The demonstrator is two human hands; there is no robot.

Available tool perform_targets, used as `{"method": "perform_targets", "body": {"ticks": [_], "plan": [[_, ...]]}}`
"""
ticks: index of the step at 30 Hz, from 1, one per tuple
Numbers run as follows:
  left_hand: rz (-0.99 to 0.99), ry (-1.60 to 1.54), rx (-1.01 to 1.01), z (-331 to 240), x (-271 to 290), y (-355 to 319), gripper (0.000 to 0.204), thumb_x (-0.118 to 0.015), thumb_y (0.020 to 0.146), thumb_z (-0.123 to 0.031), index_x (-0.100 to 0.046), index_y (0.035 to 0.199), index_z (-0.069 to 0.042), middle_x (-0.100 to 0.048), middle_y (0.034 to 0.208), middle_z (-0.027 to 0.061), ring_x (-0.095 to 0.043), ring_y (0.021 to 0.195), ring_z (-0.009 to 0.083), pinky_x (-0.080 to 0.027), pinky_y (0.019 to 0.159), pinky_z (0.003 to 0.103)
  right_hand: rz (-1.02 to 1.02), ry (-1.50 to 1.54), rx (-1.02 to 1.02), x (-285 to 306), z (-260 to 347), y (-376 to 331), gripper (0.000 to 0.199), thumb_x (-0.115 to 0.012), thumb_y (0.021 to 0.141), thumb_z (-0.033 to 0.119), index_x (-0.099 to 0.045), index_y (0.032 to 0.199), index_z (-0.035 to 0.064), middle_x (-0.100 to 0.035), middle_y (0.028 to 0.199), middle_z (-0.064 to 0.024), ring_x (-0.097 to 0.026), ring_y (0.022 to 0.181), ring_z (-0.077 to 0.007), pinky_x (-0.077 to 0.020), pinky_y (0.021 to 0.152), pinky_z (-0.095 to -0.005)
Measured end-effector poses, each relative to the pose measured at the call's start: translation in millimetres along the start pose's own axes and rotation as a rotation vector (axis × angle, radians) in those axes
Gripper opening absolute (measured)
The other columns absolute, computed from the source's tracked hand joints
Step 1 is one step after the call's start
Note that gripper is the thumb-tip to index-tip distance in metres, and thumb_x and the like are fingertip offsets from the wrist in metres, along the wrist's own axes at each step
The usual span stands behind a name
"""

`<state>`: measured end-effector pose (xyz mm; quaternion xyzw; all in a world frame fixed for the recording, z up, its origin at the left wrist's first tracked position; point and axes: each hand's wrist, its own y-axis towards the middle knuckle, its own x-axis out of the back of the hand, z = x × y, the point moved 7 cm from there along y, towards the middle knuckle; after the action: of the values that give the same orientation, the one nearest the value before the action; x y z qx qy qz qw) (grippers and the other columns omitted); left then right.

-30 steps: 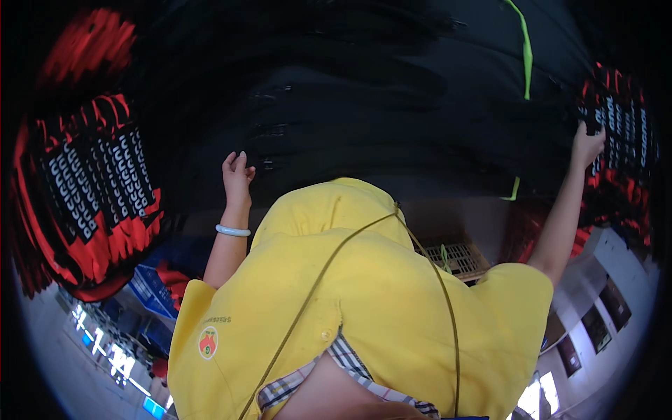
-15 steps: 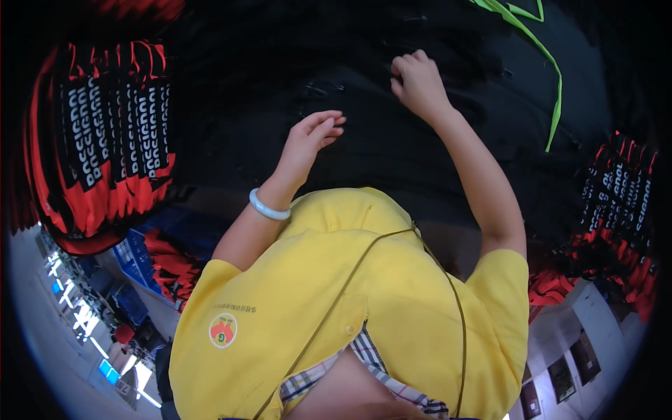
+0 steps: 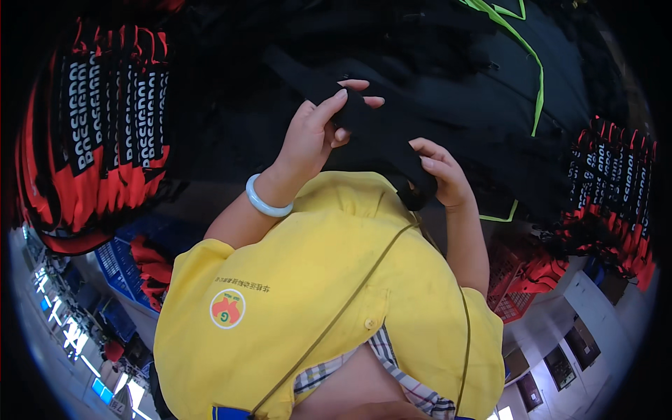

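A black fabric piece (image 3: pixel 374 136) stretches between my two hands, just in front of my yellow shirt. Thumb and fingers of my left hand (image 3: pixel 311 136) close around its upper left end. At the lower right, my right hand (image 3: pixel 451 175) pinches the other end near a dark loop of the same cloth. The fabric's outline blends into more black material (image 3: pixel 238 119) spread beneath it, so its full shape cannot be made out.
Bundled red-and-black fabric pieces with white lettering stand at the left (image 3: pixel 105 126) and right (image 3: pixel 616 182). A bright green strip (image 3: pixel 537 84) lies at the far right. Below the work surface are a blue crate (image 3: pixel 115 269) and a red crate (image 3: pixel 514 280).
My right hand has come back toward my body from the far side. A black fabric piece is now held between both hands, where my left hand held nothing visible before.
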<state>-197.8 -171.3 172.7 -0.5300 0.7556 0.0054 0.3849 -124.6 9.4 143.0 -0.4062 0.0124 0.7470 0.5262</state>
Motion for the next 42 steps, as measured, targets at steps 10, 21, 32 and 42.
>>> {"method": "perform_targets", "body": {"ticks": [10,21,32,42], "plan": [[-0.474,0.127,-0.436,-62.6,112.4,-54.1,0.026,-0.042,0.100,-0.022,-0.058,0.113,-0.007,-0.067,0.104,0.0126,-0.039,0.049,0.0001,-0.033,0.044,0.014,-0.501,-0.471,-0.031,60.7,-7.5,-85.5,0.008,-0.061,0.087,0.012,-0.061,0.085,0.0047,-0.053,0.068,0.0057,-0.046,0.060,-0.0015,-0.0368,0.057,-0.0197],[-0.194,-0.094,-0.375,-67.5,100.7,-65.1,0.020,-0.052,0.094,-0.012,-0.051,0.114,-0.008,-0.065,0.105,0.0146,-0.064,0.067,0.0114,-0.056,0.065,0.026,-0.540,-0.524,0.366,-8.6,26.8,-48.7,0.012,-0.056,0.092,0.012,-0.062,0.095,0.0011,-0.058,0.074,-0.0008,-0.055,0.070,-0.0061,-0.0437,0.066,-0.0192],[-0.443,0.041,-0.574,-77.1,77.0,-80.0,0.019,-0.038,0.101,-0.021,-0.053,0.103,-0.011,-0.064,0.107,0.0089,-0.045,0.055,0.0020,-0.036,0.049,0.015,-0.336,-0.944,0.549,-84.4,52.0,69.6,0.019,-0.061,0.089,0.018,-0.064,0.095,0.0009,-0.060,0.067,-0.0028,-0.051,0.059,-0.0062,-0.0405,0.054,-0.0214],[-0.383,-0.740,-0.613,-97.9,212.4,-64.1,0.023,-0.038,0.101,-0.018,-0.056,0.105,-0.005,-0.061,0.116,0.0095,-0.056,0.110,0.0247,-0.042,0.099,0.042,-0.484,-0.584,0.297,84.8,95.5,-130.9,0.050,-0.062,0.080,0.016,-0.049,0.125,-0.0005,-0.053,0.068,0.0039,-0.035,0.044,0.0006,-0.0204,0.039,-0.0155]]}}
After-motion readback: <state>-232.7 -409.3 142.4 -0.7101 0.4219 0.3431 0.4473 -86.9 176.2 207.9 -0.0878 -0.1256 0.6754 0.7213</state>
